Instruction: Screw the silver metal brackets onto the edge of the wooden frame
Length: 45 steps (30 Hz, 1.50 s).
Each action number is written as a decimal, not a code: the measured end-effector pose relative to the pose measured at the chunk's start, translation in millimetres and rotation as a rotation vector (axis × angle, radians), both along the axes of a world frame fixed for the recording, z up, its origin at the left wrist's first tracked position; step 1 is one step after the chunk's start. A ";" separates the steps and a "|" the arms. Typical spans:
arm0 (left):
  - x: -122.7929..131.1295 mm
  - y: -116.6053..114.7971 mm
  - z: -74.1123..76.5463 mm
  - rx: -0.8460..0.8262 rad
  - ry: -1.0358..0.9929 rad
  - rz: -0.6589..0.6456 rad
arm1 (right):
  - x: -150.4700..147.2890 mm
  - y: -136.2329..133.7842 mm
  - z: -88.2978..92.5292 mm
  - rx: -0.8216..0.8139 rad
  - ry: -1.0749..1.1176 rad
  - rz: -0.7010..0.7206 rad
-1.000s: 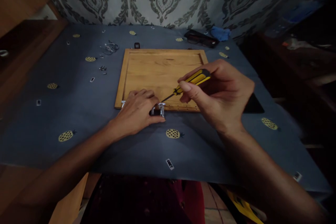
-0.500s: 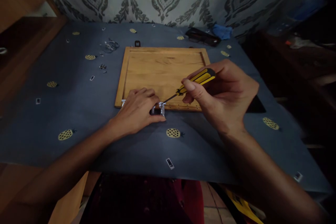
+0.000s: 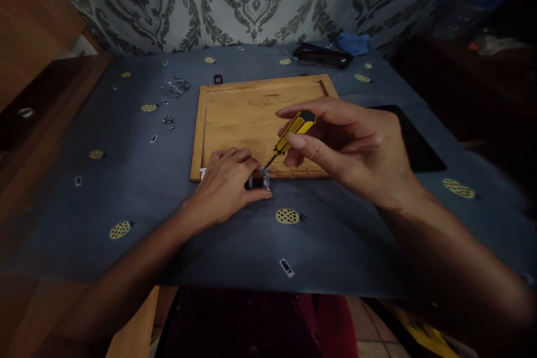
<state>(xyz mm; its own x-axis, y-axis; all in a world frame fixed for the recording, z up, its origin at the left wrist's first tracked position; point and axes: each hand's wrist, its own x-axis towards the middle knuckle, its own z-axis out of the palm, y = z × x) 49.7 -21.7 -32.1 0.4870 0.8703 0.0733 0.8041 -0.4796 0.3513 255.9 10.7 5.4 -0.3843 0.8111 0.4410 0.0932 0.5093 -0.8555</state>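
Observation:
My right hand holds a yellow-and-black screwdriver by its handle, between thumb and fingers. The shaft slants down to the left, its tip at a small silver metal fitting on the near edge of a wooden panel. My left hand lies over that edge, its thumb and fingers closed around the fitting and pressing it to the wood. Part of the fitting is hidden by the fingers. Another bit of silver metal shows left of my left hand.
Left of the panel lie small screws and a clear crumpled bag. A black clasp-like piece sits at the panel's far edge. Dark glasses or a case and a blue cloth lie behind; a flat black object lies right.
The screwdriver stands somewhat steeper, and my right fingers have shifted on its handle, the index finger stretched out more. My left hand keeps its hold. The whole view has tilted slightly.

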 end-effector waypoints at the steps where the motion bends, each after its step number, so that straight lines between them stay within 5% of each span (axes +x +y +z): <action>1: 0.1 0.2 0.2 -0.004 0.000 0.004 | -1.0 0.8 0.4 0.002 0.008 -0.008; 5: 0.1 0.5 0.3 0.009 -0.005 0.007 | -8.1 4.6 -3.1 -0.035 0.071 -0.076; 15: 0.8 0.4 -0.5 0.016 -0.013 0.008 | -4.0 5.8 2.0 -0.017 0.029 0.037; 27: 1.4 0.9 0.4 -0.008 0.006 0.002 | -12.1 -1.2 -6.3 0.129 0.336 -0.286; 33: 0.8 1.0 -0.3 -0.006 0.021 -0.002 | -7.4 1.2 -16.2 0.225 0.293 -0.239; 45: 0.8 0.2 -0.8 0.015 0.011 -0.002 | -9.5 -4.1 -20.9 0.058 0.264 -0.207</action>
<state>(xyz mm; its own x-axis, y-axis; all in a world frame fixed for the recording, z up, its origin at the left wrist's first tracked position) 50.4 -21.5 -32.9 0.4896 0.8681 0.0811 0.8071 -0.4865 0.3346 246.4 6.5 -15.5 -0.0802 0.8309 0.5506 -0.0211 0.5508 -0.8344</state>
